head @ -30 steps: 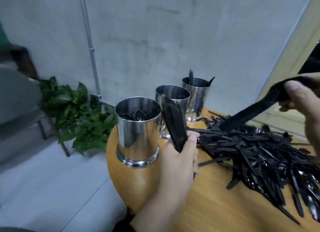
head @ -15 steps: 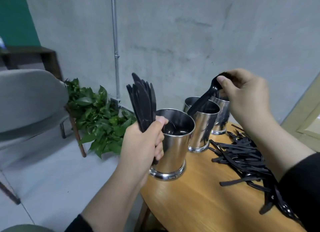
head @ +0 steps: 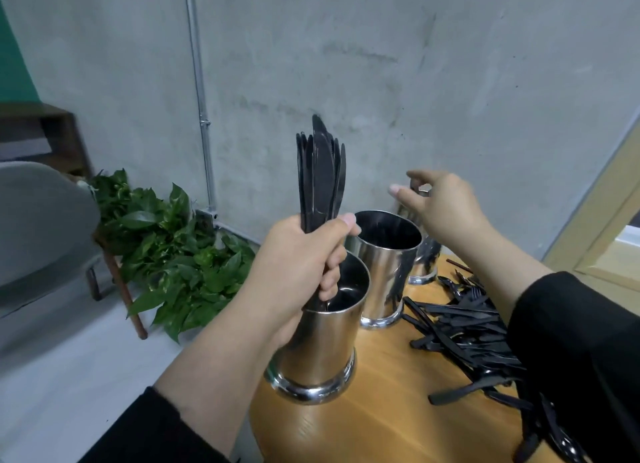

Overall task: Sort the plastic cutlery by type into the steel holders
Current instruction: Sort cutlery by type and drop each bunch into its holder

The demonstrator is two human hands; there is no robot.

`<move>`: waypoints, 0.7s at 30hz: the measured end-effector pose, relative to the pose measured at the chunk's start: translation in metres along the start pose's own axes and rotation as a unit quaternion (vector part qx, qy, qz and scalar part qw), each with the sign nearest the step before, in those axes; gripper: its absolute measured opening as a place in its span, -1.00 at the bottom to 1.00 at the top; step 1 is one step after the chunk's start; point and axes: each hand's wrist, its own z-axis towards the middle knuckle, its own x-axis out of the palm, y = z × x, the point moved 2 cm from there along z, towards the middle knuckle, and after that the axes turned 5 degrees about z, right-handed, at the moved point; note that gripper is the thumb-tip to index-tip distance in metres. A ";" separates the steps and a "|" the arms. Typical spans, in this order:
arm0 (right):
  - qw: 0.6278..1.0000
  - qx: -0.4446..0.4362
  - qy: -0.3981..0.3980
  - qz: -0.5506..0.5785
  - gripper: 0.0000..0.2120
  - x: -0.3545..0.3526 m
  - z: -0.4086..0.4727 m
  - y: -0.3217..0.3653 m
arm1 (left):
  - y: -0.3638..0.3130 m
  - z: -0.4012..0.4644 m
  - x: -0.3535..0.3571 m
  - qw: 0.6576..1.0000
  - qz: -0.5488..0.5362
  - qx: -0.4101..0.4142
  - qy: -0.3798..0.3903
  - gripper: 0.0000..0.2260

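Knives (head: 320, 175) in left grip (head: 298, 265), holders' (head: 388, 255) contents unclear

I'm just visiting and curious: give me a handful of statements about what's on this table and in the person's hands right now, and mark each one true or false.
1. The left hand grips a bundle of black plastic knives, blades pointing up. True.
2. The right hand is holding a fork. False: its fingers are spread and hold nothing, above the far steel holder.
3. Three steel holders stand on the wooden table. True: the near holder, the middle holder and the far one.
4. The loose cutlery pile is white. False: it is black.
5. A leafy green plant sits on the table. False: it is on the floor by the wall.
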 end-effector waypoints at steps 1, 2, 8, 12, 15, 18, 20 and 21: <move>0.998 0.004 -0.024 0.060 -0.50 -0.007 -0.003 0.004 | -0.001 0.002 0.002 1.000 0.002 -0.007 0.012 -0.79; 0.991 0.007 -0.018 0.136 -0.53 -0.013 -0.008 0.009 | -0.001 0.004 0.005 1.000 0.006 -0.013 0.025 -0.79; 0.861 0.013 0.250 0.443 -0.28 -0.030 -0.041 0.047 | -0.009 0.021 0.039 0.986 0.089 -0.044 0.135 -0.82; 0.878 0.030 0.224 0.421 -0.58 -0.045 -0.044 0.035 | -0.010 0.034 0.069 0.961 0.151 -0.068 0.220 -0.80; 0.914 0.026 0.154 0.376 -0.62 -0.059 -0.036 0.017 | -0.012 0.047 0.088 0.958 0.158 -0.054 0.232 -0.87; 0.916 0.037 0.059 0.394 -0.79 -0.077 -0.018 -0.001 | -0.015 0.064 0.103 0.958 0.196 0.003 0.210 -0.80; 0.911 0.042 0.022 0.409 -0.82 -0.087 -0.005 -0.011 | -0.017 0.075 0.112 0.956 0.225 0.029 0.185 -0.73; 0.911 0.040 0.012 0.411 -0.82 -0.092 0.002 -0.016 | -0.017 0.080 0.116 0.955 0.235 0.035 0.178 -0.71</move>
